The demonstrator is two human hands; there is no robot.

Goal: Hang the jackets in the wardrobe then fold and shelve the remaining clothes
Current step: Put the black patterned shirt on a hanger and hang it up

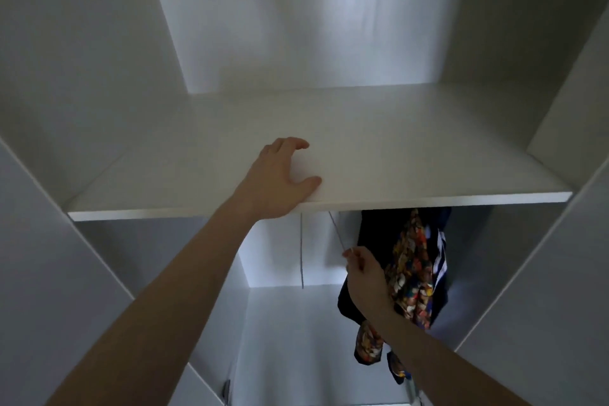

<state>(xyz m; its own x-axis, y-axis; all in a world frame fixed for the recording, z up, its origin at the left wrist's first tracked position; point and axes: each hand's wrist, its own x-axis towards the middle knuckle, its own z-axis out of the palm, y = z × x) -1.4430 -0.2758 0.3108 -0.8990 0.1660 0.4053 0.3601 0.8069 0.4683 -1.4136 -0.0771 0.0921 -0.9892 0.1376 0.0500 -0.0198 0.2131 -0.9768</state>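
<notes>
Inside the white wardrobe [99,43], the left hand [280,178] rests on the shelf [395,148] near its front edge, fingers loosely spread. Below, right of centre, the right hand [364,277] pinches a thin rod [336,230] beside the hanging dark jacket [379,231] and patterned garment [412,273]

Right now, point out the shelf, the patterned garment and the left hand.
shelf [412,155], head view, bare top surface.
patterned garment [412,260], head view, middle of hanging fabric.
left hand [280,178], head view, back of hand.
</notes>
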